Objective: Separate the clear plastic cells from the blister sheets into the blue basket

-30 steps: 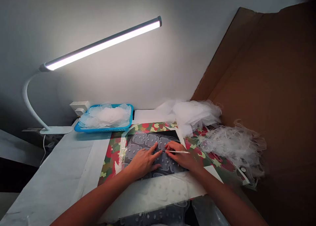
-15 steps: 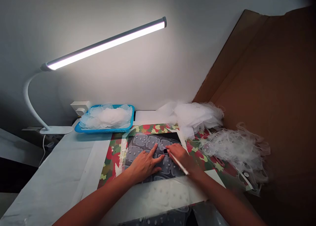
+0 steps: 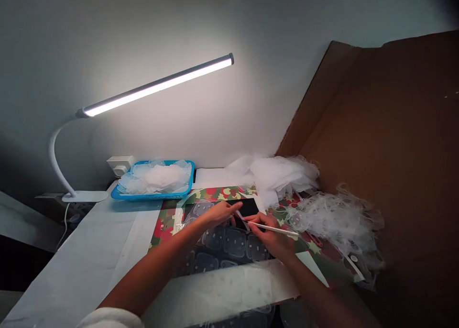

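Observation:
My right hand [image 3: 267,230] is closed round a slim white pen-like tool [image 3: 279,229]. Its tip is too small to make out, so I cannot tell its kind. My left hand [image 3: 223,213] pinches a small piece of clear film [image 3: 242,221], which hangs between the two hands. Below them lies a clear film sheet [image 3: 234,242] with rows of rounded-square shapes. A black board [image 3: 251,207] shows under it at the upper right. My left forearm and hand cover part of the sheet.
At the back left, a blue tray [image 3: 150,196] holds a heap of translucent pieces. White sheets [image 3: 276,172] and tangled clear strips [image 3: 333,218] lie to the right, beside a tall cardboard panel [image 3: 387,127]. A lit lamp [image 3: 161,85] arches over the table [image 3: 82,251].
My left hand has lifted from lying spread on the sheet and now pinches the clear piece. The tool in my right hand has swung flatter. The whole view has shifted slightly.

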`<state>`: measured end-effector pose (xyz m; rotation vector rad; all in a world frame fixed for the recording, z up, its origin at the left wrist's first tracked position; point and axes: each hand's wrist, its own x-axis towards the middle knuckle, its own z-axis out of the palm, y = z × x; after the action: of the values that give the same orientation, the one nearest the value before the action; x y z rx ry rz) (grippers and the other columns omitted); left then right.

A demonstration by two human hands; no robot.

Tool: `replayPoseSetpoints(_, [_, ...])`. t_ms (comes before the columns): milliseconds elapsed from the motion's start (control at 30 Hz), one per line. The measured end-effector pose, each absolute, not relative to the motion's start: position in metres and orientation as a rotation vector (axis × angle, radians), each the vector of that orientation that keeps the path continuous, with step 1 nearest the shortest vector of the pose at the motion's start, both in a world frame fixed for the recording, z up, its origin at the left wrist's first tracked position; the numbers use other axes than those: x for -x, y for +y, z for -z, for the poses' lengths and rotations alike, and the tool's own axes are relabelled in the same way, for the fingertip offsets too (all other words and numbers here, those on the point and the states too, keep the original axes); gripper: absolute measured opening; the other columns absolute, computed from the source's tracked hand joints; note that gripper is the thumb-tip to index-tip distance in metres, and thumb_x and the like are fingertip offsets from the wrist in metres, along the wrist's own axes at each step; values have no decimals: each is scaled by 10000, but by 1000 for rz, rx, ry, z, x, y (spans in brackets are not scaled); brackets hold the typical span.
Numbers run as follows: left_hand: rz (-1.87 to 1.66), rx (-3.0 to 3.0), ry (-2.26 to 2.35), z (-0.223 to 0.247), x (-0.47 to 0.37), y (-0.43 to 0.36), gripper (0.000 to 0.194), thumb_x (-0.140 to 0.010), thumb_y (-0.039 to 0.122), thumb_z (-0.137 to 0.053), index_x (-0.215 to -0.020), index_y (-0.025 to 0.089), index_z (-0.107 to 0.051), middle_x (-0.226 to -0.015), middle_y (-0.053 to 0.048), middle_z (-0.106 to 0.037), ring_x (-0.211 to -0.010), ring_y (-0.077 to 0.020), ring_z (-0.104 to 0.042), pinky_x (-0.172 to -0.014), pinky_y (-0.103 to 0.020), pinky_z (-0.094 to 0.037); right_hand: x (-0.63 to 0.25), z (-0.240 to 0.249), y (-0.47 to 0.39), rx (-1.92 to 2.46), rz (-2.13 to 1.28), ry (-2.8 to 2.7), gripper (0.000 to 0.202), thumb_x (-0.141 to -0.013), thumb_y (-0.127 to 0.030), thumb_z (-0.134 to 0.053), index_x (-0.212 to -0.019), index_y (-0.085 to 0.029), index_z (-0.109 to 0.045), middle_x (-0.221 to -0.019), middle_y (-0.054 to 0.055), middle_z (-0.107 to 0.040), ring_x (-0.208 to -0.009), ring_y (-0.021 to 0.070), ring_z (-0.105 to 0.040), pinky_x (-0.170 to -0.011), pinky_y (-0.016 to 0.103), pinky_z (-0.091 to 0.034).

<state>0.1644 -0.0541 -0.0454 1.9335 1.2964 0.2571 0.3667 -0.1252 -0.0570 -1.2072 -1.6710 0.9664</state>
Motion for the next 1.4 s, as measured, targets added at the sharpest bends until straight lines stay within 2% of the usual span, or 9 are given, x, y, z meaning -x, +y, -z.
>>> replayPoseSetpoints(100, [-266,-2035,1364,51,-175,-53,300,-841,426,-569,-845,163,-711,-727,-32,-690,-597,-155,-598,-534,-223,-377,-367,55,-110,1138,-1206,-1515,234,-814,-425,-646,-721,-219,-585,-1088,56,-704,-979,230,-610,-857,349,-431])
replayPoseSetpoints(200, [-317,-2156,1469,57,-177,-64,174,-821,297,-585,-917,192,-685,-826,-47,-696,-788,-206,-636,-621,-238,-382,-373,58,-84,1128,-1385,-1319,310,-692,-435,-742,-669,-209,-531,-1004,54,-717,-928,214,-598,-846,335,-411])
replayPoseSetpoints(367, [-340,-2303,1523,59,-175,-82,227,-919,280,-460,-1056,257,-639,-974,-52,-702,-918,-218,-647,-688,-253,-401,-370,62,-56,1196,-1535,-1346,371,-615,-463,-767,-625,-198,-507,-668,-14,-634,-656,134,-492,-664,278,-357])
replayPoseSetpoints(533, [-340,-2417,1528,59,-177,-87,321,-983,382,-370,-1015,236,-654,-951,-63,-698,-869,-207,-664,-668,-251,-410,-364,64,-52,1241,-1465,-1496,311,-643,-403,-734,-611,-189,-512,-527,-73,-468,-549,94,-380,-551,243,-270])
replayPoseSetpoints(733, [-458,-2603,1450,62,-169,-95,409,-1014,361,-293,-992,233,-681,-933,-81,-680,-814,-196,-653,-689,-283,-423,-364,74,-41,1359,-952,-1675,210,-708,-312,-644,-585,-198,-518,-578,-47,-544,-587,123,-456,-544,234,-309])
replayPoseSetpoints(967, [-1222,-2218,1254,45,-116,-109,295,-961,374,-434,-955,204,-675,-824,-54,-655,-782,-174,-585,-725,-281,-441,-372,79,-26,1354,-905,-1623,151,-685,-304,-641,-604,-201,-566,-732,4,-695,-678,156,-558,-628,260,-393])
replayPoseSetpoints(1200, [-919,-1650,1522,44,-68,-97,334,-885,445,-436,-696,179,-503,-595,16,-469,-557,-135,-464,-521,-229,-349,-377,76,-36,1360,-897,-1333,304,-734,-499,-607,-694,-205,-539,-658,-1,-623,-650,174,-596,-613,290,-455])
replayPoseSetpoints(1300, [-645,-2087,1651,50,-71,-103,131,-838,284,-504,-800,184,-580,-800,-25,-610,-700,-169,-574,-625,-249,-414,-352,76,-51,1269,-966,-1301,314,-743,-511,-632,-719,-210,-548,-698,8,-628,-690,192,-635,-623,301,-491])
replayPoseSetpoints(1400, [-349,-2483,1500,55,-82,-112,406,-827,163,-478,-1205,277,-571,-1275,-35,-595,-887,-189,-652,-734,-277,-468,-323,77,-70,1145,-963,-1661,245,-806,-437,-611,-726,-208,-572,-797,23,-656,-747,183,-624,-683,306,-488])
